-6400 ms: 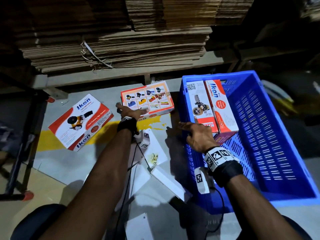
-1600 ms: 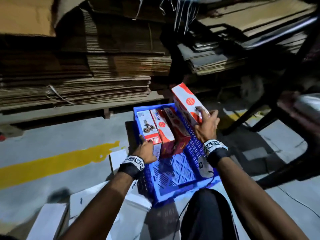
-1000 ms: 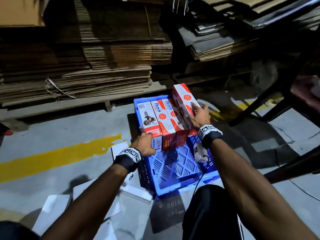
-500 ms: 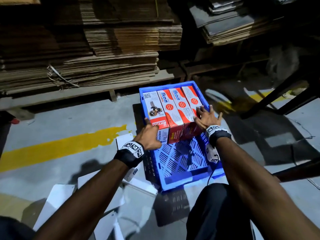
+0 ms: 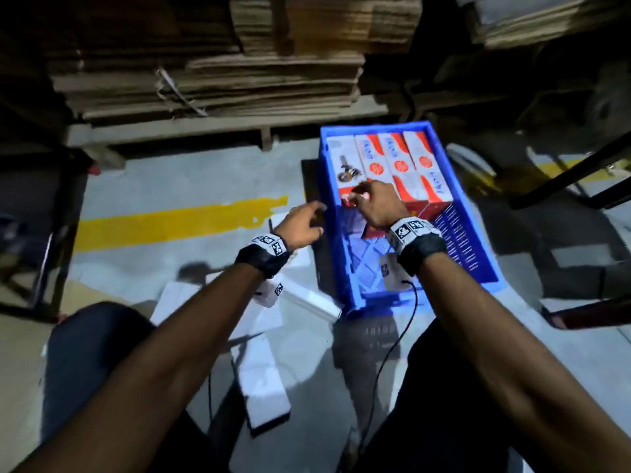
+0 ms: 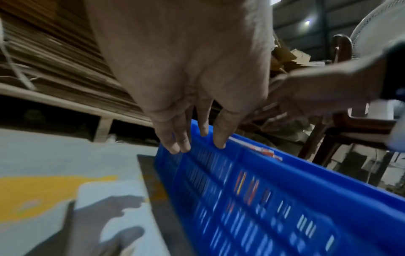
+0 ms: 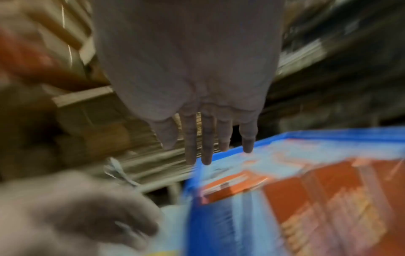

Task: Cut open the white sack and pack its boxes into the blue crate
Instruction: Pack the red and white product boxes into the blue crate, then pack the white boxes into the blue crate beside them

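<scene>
The blue crate (image 5: pixel 474 247) stands on the grey floor ahead of me. Several red-and-white boxes (image 5: pixel 399 155) lie side by side in its far end. My right hand (image 5: pixel 372 199) hovers over the near ends of the left boxes, and the blurred right wrist view shows its fingers (image 7: pixel 206 147) straight and holding nothing. My left hand (image 5: pixel 307 216) is just outside the crate's left wall, its fingers (image 6: pixel 175 138) straight beside the rim (image 6: pixel 285 169) and empty. White flat pieces (image 5: pixel 263 380) lie on the floor by my knees.
Stacks of flattened cardboard (image 5: pixel 222 80) on a low pallet fill the back. A yellow line (image 5: pixel 177 220) crosses the floor to the left. Dark frame legs (image 5: pixel 563 179) stand to the right, and a black stand (image 5: pixel 51 233) to the left. A wrist cable (image 5: pixel 406 319) hangs beside the crate.
My left hand has left the box end and moved out over the crate's left wall. My right hand has slid left across the boxes. All boxes now lie level in the crate.
</scene>
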Demonstrator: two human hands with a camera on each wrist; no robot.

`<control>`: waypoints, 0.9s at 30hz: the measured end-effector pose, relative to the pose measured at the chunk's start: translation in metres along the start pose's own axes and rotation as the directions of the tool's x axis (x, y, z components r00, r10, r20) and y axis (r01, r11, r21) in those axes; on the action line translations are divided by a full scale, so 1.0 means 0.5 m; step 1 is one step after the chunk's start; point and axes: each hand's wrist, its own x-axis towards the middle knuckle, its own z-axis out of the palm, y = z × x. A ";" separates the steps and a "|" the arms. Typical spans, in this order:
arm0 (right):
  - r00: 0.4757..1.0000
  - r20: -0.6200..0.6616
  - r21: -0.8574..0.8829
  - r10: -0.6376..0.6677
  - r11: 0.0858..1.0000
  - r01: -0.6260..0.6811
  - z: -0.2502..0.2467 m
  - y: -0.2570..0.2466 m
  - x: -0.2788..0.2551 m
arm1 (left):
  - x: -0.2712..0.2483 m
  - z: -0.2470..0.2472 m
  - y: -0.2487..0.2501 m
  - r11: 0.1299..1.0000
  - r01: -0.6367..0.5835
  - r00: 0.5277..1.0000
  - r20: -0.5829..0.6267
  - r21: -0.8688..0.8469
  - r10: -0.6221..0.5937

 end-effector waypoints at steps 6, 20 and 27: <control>0.997 -0.024 0.251 -0.071 0.965 0.074 0.185 -0.157 -0.112 | -0.138 0.110 -0.180 0.919 0.002 0.884 0.429 0.393 -0.185; 0.833 0.349 -0.196 0.429 0.903 -0.383 0.352 -0.152 -0.179 | -0.131 -0.004 -0.289 0.933 0.137 0.990 -0.078 0.334 -0.117; 0.805 0.239 0.103 0.543 0.810 -0.577 0.346 -0.154 -0.177 | -0.190 0.028 -0.395 0.747 0.207 0.967 -0.018 0.632 -0.253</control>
